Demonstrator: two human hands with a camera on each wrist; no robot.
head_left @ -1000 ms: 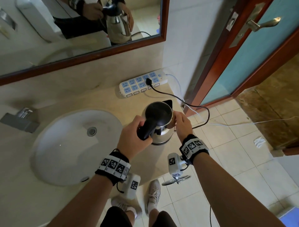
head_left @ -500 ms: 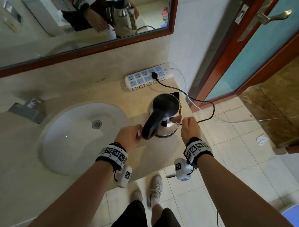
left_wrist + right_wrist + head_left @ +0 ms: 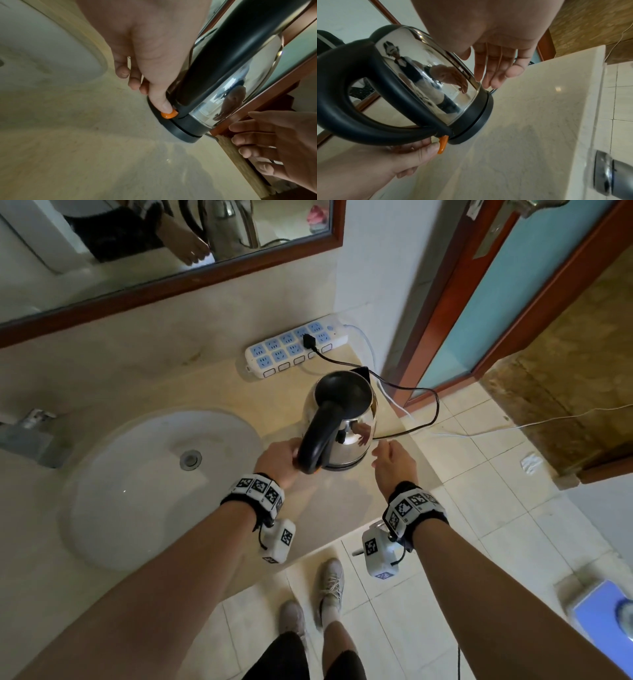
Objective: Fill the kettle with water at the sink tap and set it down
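Gleaming steel kettle [image 3: 346, 436] on marbled counter [image 3: 329, 508]

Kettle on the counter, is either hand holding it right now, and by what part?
Neither holds it. The left hand presses a thumb on the kettle's orange switch; the right hand hovers open beside it.

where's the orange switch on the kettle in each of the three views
Head: the orange switch is a sliver just left of centre, under the foot of the black handle, mostly hidden.
Left wrist: the switch is at centre, with the left hand's thumb tip pressing on it.
Right wrist: the switch is lower left of centre, beside the left thumb.
Shared landmark: the kettle's black handle, with the switch at its foot.
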